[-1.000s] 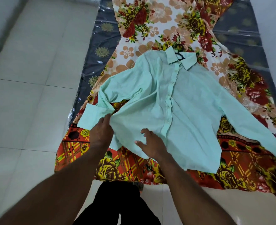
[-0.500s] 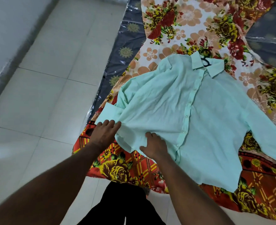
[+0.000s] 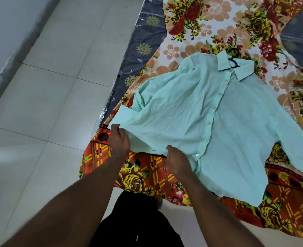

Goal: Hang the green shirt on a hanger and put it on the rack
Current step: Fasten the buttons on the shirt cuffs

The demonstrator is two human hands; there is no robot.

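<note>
Green shirt [image 3: 209, 125] lies buttoned on the floral cloth [image 3: 200, 29] — left hand [image 3: 119, 141] and right hand [image 3: 178, 162] both pinch its hem.

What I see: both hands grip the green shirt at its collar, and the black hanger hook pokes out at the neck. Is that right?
Not quite. The head view shows the left hand and right hand gripping the green shirt at its bottom hem, the edge nearest the person, not at the collar. The black hanger hook does poke out at the neck.
</note>
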